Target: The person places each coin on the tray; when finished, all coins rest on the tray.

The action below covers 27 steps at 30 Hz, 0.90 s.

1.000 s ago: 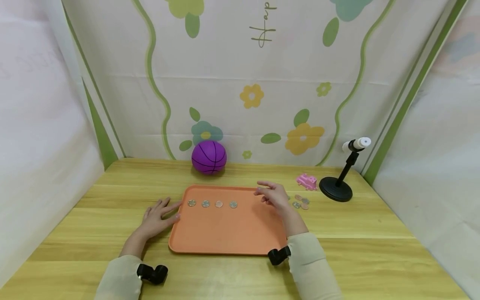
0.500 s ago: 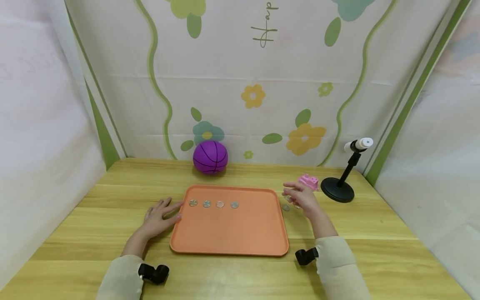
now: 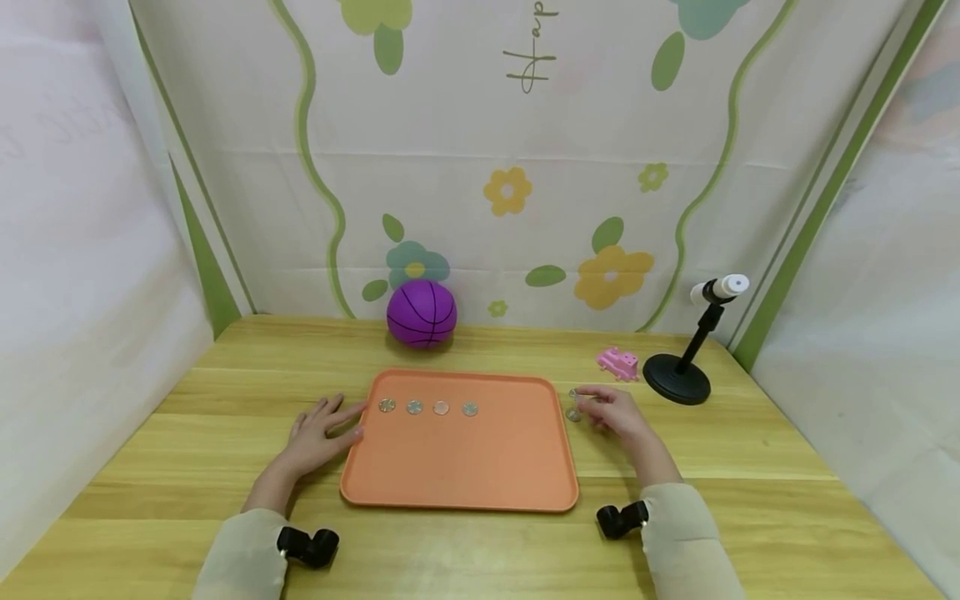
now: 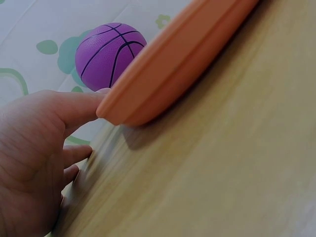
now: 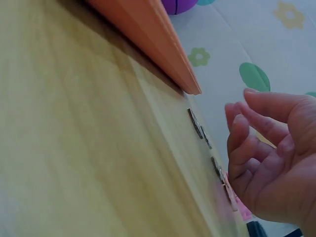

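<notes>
An orange tray (image 3: pixel 465 467) lies on the table, with several coins in a row near its far edge, among them a copper-coloured coin (image 3: pixel 441 407). Fingertips of my left hand (image 3: pixel 318 440) touch the tray's left edge; in the left wrist view a finger meets the rim (image 4: pixel 133 94). Just right of the tray, my right hand (image 3: pixel 617 414) hovers over loose coins, a silver coin (image 3: pixel 573 415) showing beside its fingertips. The right wrist view shows bent fingers apart from the coins (image 5: pixel 194 122), with nothing visible between them. The hand hides part of this coin group in the head view.
A purple basketball (image 3: pixel 422 313) sits behind the tray by the printed cloth backdrop (image 3: pixel 450 125). At the back right are a pink toy (image 3: pixel 618 363) and a small black stand (image 3: pixel 677 379) bearing a white cylinder (image 3: pixel 720 289).
My right hand has moved right, from above the tray's far right corner to the loose coins, and then lowered. The left hand stays at the tray edge. The coin row looks the same.
</notes>
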{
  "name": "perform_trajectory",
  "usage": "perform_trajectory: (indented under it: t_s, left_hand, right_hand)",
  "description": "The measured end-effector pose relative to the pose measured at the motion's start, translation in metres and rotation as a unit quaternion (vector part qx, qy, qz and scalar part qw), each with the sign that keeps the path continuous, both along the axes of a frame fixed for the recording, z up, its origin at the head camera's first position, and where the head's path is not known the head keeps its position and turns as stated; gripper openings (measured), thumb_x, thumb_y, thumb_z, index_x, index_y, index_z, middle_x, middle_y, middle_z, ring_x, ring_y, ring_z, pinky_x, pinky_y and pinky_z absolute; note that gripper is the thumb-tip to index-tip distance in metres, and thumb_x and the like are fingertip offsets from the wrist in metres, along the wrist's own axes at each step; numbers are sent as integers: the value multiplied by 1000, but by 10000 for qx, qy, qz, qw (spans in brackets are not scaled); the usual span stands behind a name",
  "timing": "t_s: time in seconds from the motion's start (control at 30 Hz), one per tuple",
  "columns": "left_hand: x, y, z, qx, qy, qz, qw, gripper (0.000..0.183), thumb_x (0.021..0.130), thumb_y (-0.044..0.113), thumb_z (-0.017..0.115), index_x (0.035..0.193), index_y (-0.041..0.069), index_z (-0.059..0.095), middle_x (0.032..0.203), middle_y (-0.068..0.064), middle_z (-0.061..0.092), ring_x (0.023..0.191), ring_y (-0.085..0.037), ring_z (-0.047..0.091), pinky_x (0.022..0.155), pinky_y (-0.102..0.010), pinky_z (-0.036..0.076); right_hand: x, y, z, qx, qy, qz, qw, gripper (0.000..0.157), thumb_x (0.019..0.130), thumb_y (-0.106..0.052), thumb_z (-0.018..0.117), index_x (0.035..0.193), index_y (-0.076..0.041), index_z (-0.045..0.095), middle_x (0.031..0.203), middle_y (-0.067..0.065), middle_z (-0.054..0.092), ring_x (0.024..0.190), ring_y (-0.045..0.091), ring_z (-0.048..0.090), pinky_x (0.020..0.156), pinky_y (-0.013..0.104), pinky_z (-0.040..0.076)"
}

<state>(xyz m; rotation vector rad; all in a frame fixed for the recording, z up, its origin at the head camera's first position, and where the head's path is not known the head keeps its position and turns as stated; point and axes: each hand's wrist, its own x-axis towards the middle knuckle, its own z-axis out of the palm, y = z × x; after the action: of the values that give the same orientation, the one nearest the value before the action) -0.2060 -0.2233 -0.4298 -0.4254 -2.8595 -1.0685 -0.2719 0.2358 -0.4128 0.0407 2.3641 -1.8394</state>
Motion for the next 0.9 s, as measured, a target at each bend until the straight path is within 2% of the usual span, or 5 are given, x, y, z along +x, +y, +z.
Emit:
perform_trajectory:
  t_s: [0.4,0.53,0.63,0.77,0.9]
  left_hand:
    - [0,0,0,-16,37,-22,10000,51,84,33,54,128,9,44,135,-27,18,123,-44,5,91,-60,-3]
    - [0,1,0,1,41,-21,10000,51,84,33,54,128,9,44,136,-27,18,123,-44,5,91,-60,-3]
    - [0,1,1,8,47,-21,10000,50,84,33,54,128,9,45,136,-27,18,123,-44,5,91,-60,-3]
    - [-1,0,0,26,56,-41,10000,51,84,33,54,127,9,45,136,-27,18,123,-44,5,91,-61,-3]
    - [-1,0,-1,22,62,-49,10000,51,84,33,54,128,9,45,136,-27,18,123,-44,5,91,-60,-3]
  right_hand:
    - [2,5,-18,251,571,163,9979,34,80,-6,61,110,8,54,73,7,48,54,10,43,45,20,36]
    - [3,5,-20,553,869,184,9945,31,78,-4,62,106,9,56,98,20,48,54,8,42,45,20,37]
    - [2,5,-22,768,1121,237,9904,31,78,-4,62,105,10,57,117,27,40,65,12,46,49,20,39]
    - [2,2,-24,1058,1401,221,9842,28,76,-4,64,100,10,60,104,25,50,94,27,46,64,21,39]
    - [2,-2,-23,1406,1668,217,9757,25,74,-4,66,95,9,62,82,14,54,102,36,43,74,31,37]
